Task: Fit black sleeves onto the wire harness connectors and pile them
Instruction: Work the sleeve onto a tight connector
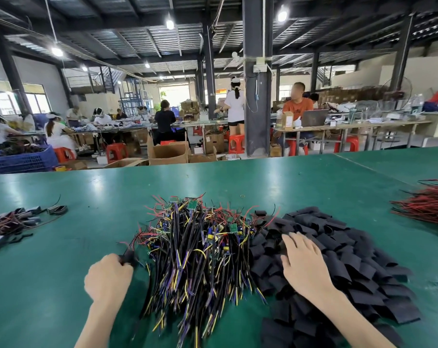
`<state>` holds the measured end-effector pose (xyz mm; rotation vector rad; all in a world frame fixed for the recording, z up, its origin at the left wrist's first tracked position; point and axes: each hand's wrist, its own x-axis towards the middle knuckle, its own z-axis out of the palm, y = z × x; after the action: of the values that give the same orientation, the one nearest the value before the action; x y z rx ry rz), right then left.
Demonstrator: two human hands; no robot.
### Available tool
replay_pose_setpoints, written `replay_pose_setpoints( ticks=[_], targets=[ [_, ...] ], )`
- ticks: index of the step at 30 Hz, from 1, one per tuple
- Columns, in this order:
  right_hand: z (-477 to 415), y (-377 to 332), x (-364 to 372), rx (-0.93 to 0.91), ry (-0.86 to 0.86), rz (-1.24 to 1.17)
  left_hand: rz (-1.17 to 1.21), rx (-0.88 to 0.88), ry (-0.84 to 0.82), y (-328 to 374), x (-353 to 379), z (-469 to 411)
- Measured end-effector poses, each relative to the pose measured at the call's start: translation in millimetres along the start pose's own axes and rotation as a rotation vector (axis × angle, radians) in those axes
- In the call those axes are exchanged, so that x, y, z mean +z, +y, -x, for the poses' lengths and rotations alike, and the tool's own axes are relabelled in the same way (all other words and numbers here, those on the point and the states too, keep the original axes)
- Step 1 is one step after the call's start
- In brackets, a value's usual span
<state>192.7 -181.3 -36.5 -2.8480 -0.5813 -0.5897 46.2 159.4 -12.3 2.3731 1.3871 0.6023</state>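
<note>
Tangled heap of black, yellow and purple wire harnesses with small green boards [198, 244] mid-desk, loose pile of flat black fabric sleeves [338, 267] touching its right side, small stack of sleeved harnesses [17, 222] far left

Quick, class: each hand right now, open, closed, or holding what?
Left hand: closed, grip round a black-sleeved wire end.
Right hand: open, resting flat on the black sleeve pile.

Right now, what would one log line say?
left hand: pinching black sleeved wire end | right hand: flat on black sleeve pile | multicoloured wire harness heap: between hands
</note>
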Motion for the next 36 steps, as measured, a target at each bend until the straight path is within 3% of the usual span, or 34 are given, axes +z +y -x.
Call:
replay_pose_setpoints(
  ticks=[2, 4, 6, 9, 11, 15, 18, 20, 22, 24, 26, 30, 33, 36],
  targets=[
    [1, 4, 5, -0.004, -0.088, 0.022, -0.087, -0.002, -0.001, 10, 0, 1],
    [1, 6, 7, -0.017, -0.117, 0.044, 0.076, 0.058, 0.137, 24, -5, 6],
    [0, 5, 6, -0.027, -0.107, 0.041, 0.348, 0.216, 0.275, 44, -14, 11],
    [0, 4, 6, -0.053, -0.105, 0.008, 0.586, 0.518, 0.272, 86, -20, 17],
    [2, 4, 4, -0.079, -0.094, -0.02, 0.514, 0.613, 0.224, 116, -16, 19],
    [2, 1, -2, -0.095, -0.058, -0.028, -0.051, 0.575, 0.11, 150, -2, 9],
    [0, 0, -6, -0.087, -0.008, -0.021, -0.102, 0.568, 0.184, 155, -2, 8],
    [0, -4, -11, -0.068, 0.04, -0.043, 0.042, 0.611, 0.249, 160, -9, 13],
    [0, -9, -17, -0.03, 0.117, -0.158, 0.352, 0.67, 0.276, 164, -22, 20],
    [0, -12, -21, 0.021, 0.175, -0.344, 0.699, 0.699, 0.218, 168, -45, 27],
    [2, -14, -23, 0.029, 0.186, -0.502, 0.869, 0.78, 0.195, 167, -68, 33],
    [2, -18, -26, 0.008, 0.144, -0.746, 0.608, 1.048, 0.276, 143, -89, 48],
    [4, -20, -25, -0.043, 0.074, -0.782, 0.289, 1.052, 0.238, 118, -64, 59],
    [6, -20, -24, -0.053, -0.054, -0.84, 0.182, 1.04, 0.185, 94, -28, 64]
  ],
)
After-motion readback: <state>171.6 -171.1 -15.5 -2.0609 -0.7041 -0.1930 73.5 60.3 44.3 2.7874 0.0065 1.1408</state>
